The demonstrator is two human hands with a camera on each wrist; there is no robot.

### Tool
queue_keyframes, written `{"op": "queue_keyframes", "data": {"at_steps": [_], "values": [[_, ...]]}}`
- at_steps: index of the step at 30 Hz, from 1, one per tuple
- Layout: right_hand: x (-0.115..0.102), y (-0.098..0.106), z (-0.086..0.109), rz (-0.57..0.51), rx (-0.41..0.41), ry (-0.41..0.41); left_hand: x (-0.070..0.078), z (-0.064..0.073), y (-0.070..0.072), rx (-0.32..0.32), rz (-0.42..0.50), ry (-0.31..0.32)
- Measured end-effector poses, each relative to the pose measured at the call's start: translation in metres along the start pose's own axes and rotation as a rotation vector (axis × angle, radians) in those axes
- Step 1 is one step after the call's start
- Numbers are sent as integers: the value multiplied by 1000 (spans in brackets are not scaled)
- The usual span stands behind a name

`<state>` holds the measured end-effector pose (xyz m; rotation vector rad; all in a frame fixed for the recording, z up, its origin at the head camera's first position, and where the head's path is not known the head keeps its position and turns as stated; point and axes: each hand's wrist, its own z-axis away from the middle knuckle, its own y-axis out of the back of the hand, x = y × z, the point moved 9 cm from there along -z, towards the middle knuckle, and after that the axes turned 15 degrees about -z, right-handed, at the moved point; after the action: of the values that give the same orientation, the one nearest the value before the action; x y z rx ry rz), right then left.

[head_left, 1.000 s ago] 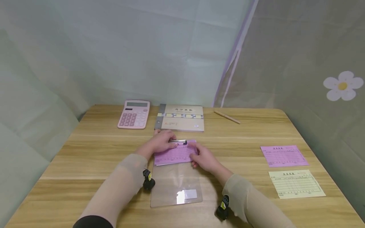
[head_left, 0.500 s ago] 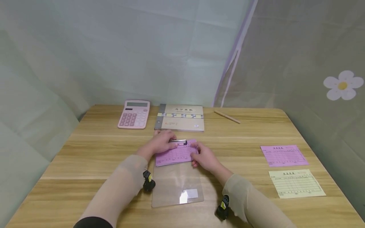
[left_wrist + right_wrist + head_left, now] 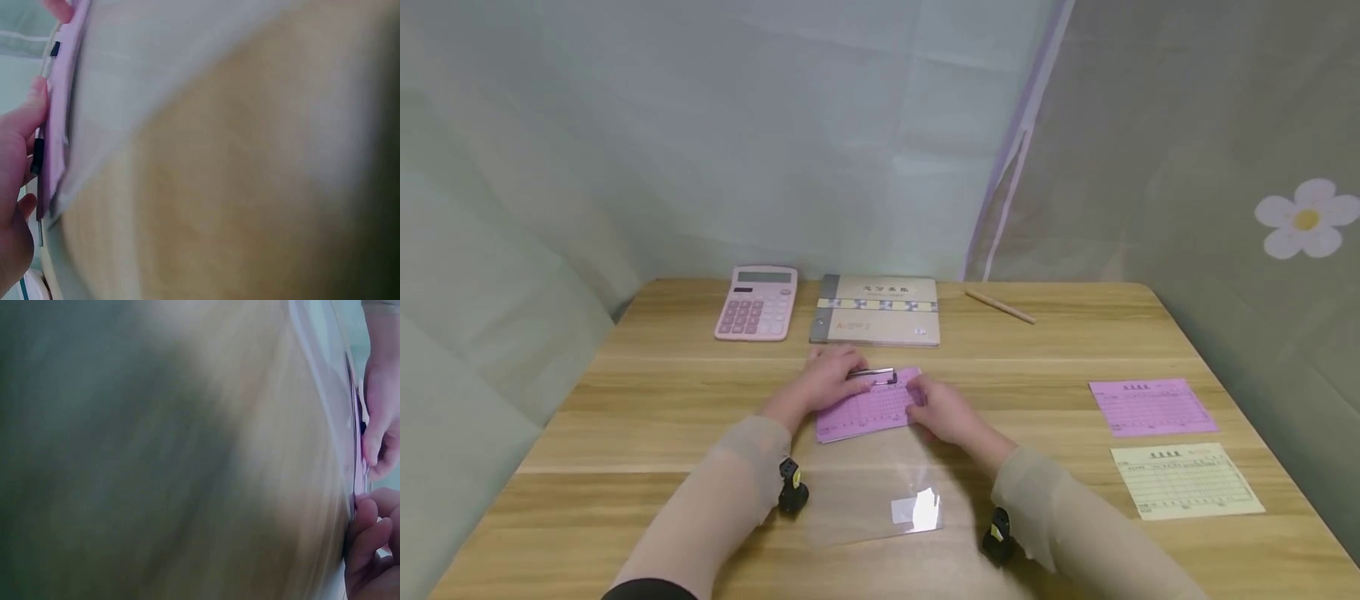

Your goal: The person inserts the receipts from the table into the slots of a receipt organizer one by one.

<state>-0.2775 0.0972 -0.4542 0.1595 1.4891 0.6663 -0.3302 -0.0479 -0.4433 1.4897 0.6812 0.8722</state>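
A clear clipboard (image 3: 868, 479) with a metal clip (image 3: 880, 376) carries a stack of purple printed slips (image 3: 872, 411) under its clip. At the clip end, my left hand (image 3: 829, 382) grips the board, its thumb lying by the clip. My right hand (image 3: 951, 414) pinches the board's upper right edge, thumb over the slips. In the left wrist view, the purple slips (image 3: 59, 119) show edge-on beside the left thumb (image 3: 32, 103). The right wrist view has the curled right fingers (image 3: 369, 540) at the board's edge.
A pink calculator (image 3: 757, 303) and a ledger book (image 3: 880, 311) lie at the back of the wooden table (image 3: 647, 425). Right of them is a light wooden stick (image 3: 1000, 307). Another purple slip (image 3: 1153, 407) and a pale yellow slip (image 3: 1186, 481) lie on the right.
The clipboard and its slips have shifted slightly right and turned a little, with the glare on the board moving right. Both hands keep their places on it.
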Motion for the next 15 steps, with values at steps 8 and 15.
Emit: {"op": "queue_keyframes", "data": {"at_steps": [8,15], "values": [[8,19,5,-28,-42,40,0,2,-2,11,17,3],[18,71,20,25,-21,52,-2,3,-4,13,0,11]]}}
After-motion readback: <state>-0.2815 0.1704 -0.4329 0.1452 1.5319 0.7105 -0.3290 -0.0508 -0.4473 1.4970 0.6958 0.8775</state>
